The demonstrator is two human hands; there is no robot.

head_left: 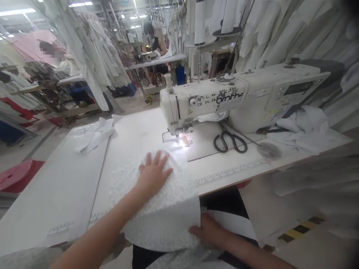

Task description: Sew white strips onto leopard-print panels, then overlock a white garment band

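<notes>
A white patterned fabric piece (pixel 176 186) lies on the sewing table and drapes over its front edge. My left hand (pixel 153 173) rests flat on it with the fingers spread, just in front of the needle area. Below the table edge, my right hand (pixel 209 228) pinches the fabric's hanging right side between thumb and fingers. The sewing machine (pixel 202 101) stands behind, its lamp lighting the presser foot (pixel 177 139) at the fabric's far edge. Black-handled thread scissors (pixel 230 142) lie right of the needle, apart from both hands.
White fabric strips (pixel 98 134) lie on the table's left side, and a crumpled white cloth (pixel 303 129) sits at the right. A measuring tape (pixel 232 171) runs along the front edge. Thread cones (pixel 200 22) stand above. Co-workers sit at machines farther back.
</notes>
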